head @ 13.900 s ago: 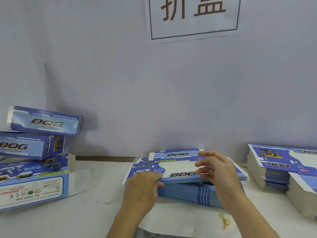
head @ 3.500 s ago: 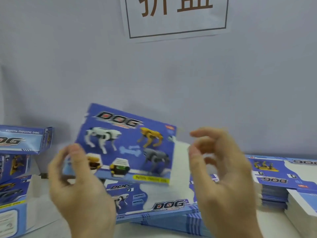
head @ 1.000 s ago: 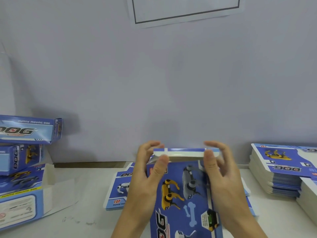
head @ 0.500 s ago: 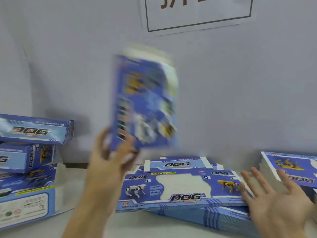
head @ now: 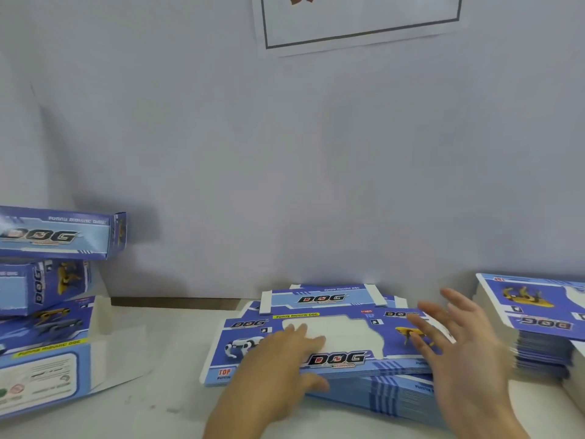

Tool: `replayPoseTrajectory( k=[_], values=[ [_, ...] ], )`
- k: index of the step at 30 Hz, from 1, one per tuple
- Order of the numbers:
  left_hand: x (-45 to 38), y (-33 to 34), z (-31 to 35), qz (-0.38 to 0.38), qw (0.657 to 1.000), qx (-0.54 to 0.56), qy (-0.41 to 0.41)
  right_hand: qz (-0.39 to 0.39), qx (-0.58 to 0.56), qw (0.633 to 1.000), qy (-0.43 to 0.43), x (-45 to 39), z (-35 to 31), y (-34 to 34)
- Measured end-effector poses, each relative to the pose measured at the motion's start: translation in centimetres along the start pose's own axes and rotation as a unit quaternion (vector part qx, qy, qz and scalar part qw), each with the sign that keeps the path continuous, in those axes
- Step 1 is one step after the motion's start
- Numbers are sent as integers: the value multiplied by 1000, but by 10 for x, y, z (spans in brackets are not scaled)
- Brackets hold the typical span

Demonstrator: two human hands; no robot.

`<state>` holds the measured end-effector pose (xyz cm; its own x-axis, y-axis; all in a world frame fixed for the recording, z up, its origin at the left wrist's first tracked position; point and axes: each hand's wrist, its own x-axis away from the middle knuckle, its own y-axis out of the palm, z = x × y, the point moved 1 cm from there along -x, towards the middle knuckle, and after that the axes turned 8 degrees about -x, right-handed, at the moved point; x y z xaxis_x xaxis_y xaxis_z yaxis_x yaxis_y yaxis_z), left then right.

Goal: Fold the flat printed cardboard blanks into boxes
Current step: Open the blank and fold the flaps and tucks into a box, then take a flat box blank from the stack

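A stack of flat blue printed blanks lies in the middle of the table. The top blank shows a "DOG" logo and a white window area. My left hand rests flat on the left half of that top blank, fingers straight, thumb by its front edge. My right hand is spread open over the stack's right end, blurred, and holds nothing. Folded boxes are piled at the left: a top box, one under it, and a larger one with an open white flap.
A second stack of flat blanks stands at the right edge, close to my right hand. A grey wall runs right behind the stacks, with a paper sign high on it. Bare white tabletop lies between the folded boxes and the middle stack.
The folded box my left hand held up half a second ago is out of that hand. My left hand has come down onto the top blank, and my right hand has moved in over the stack.
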<state>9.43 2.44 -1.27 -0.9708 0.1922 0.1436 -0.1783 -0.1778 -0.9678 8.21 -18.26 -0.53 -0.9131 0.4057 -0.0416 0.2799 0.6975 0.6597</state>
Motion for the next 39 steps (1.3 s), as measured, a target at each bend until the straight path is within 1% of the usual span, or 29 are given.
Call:
replayPoseTrajectory(
  k=[6, 8, 9, 10, 11, 13, 14, 15, 16, 17, 18, 19, 20, 21, 22, 23, 24, 25, 27, 28, 29, 30, 31, 32, 33, 34, 36, 37, 39],
  values=[
    [6, -12, -5, -16, 1000, 20, 4, -53, 107, 992, -51, -2, 2, 2],
    [10, -14, -7, 6, 1000, 21, 16, -69, 145, 984, -82, -1, 6, 5],
    [12, -16, -7, 33, 999, 18, 24, -70, 158, 978, -113, 2, 6, 8],
    [13, -18, -5, 75, 997, 5, 29, -66, 177, 968, -162, 4, 7, 10],
    [15, -22, -2, 131, 991, -22, 29, -56, 199, 953, -220, 8, 6, 13],
    [18, -32, 6, 253, 962, -104, 10, -45, 236, 925, -294, 13, 7, 20],
    [19, -37, 10, 297, 946, -131, -4, -46, 250, 920, -298, 15, 8, 24],
    [21, -40, 13, 330, 934, -138, -13, -63, 261, 927, -263, 16, 10, 26],
    [23, -43, 17, 351, 927, -130, -13, -104, 264, 941, -184, 18, 13, 31],
    [25, -46, 20, 359, 928, -102, 3, -154, 244, 955, -73, 20, 16, 36],
    [27, -47, 23, 350, 935, -53, 40, -189, 213, 958, 32, 23, 19, 40],
    [30, -48, 27, 314, 945, 3, 93, -214, 169, 958, 89, 25, 22, 44],
    [34, -49, 34, 251, 955, 59, 148, -216, 126, 964, 94, 27, 24, 47],
    [38, -48, 39, 182, 957, 108, 198, -194, 86, 975, 65, 27, 25, 47],
    [40, -48, 42, 126, 954, 145, 228, -142, 70, 987, 17, 24, 24, 43],
    [39, -48, 40, 107, 951, 174, 232, -86, 76, 993, -27, 21, 20, 39],
    [38, -50, 38, 126, 948, 199, 214, -65, 98, 991, -58, 16, 13, 35],
    [37, -54, 36, 178, 939, 224, 192, -69, 104, 990, -63, 13, 5, 32],
    [36, -61, 28, 323, 894, 280, 134, -125, 100, 986, -49, 9, -11, 25],
    [36, -63, 24, 375, 871, 301, 95, -153, 109, 981, -47, 8, -19, 21],
    [34, -65, 19, 408, 853, 321, 61, -170, 123, 976, -54, 7, -25, 19],
    [34, -65, 15, 411, 842, 347, 42, -185, 129, 972, -66, 6, -28, 16],
    [33, -64, 13, 393, 834, 384, 45, -197, 131, 969, -74, 8, -31, 16],
    [33, -63, 14, 364, 825, 427, 64, -214, 126, 965, -86, 11, -32, 17],
    [32, -62, 15, 332, 816, 466, 87, -214, 124, 962, -111, 14, -31, 19],
    [31, -59, 19, 305, 815, 480, 109, -212, 137, 957, -141, 18, -31, 22],
    [29, -54, 23, 287, 832, 455, 137, -203, 155, 949, -187, 23, -30, 27],
    [27, -52, 24, 289, 835, 447, 139, -200, 140, 951, -190, 23, -30, 27],
    [27, -52, 23, 298, 832, 447, 136, -196, 116, 955, -189, 20, -28, 26]
  ],
)
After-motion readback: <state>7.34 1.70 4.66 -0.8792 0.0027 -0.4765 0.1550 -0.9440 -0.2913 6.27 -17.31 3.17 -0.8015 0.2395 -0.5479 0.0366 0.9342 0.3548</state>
